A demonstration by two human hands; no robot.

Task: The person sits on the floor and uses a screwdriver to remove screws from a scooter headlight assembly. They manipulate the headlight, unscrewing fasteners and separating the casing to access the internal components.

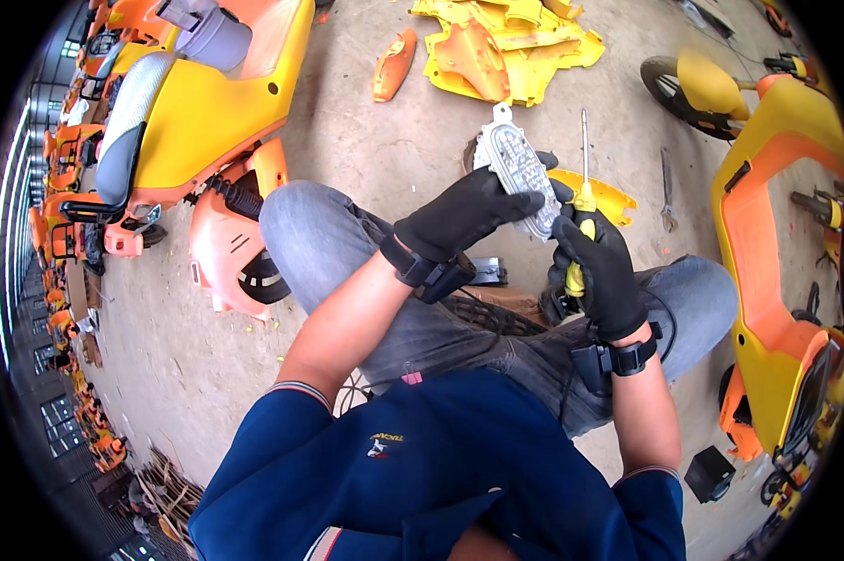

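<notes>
Pinched in my gloved left hand (pixel 464 213) is an oval lamp unit (pixel 518 170) with a clear lens and a pale rim, held up in front of my knees. A small tab with a hole sticks out at its far end. My right hand (pixel 601 271), also in a black glove, is wrapped round a screwdriver (pixel 586 200) with a yellow handle, its thin shaft pointing away from me. The right fingertips are close to the lamp's near end; I cannot tell whether they touch it. Beyond my right hand, a yellow curved panel (pixel 614 200) lies on the floor.
A yellow and orange scooter (pixel 198 122) stands at the left, and another scooter body (pixel 758 224) at the right. A pile of yellow panels (pixel 525 51) and an orange cover (pixel 395 65) lie ahead. A wrench (pixel 667 192) and a black box (pixel 710 474) are on the concrete floor.
</notes>
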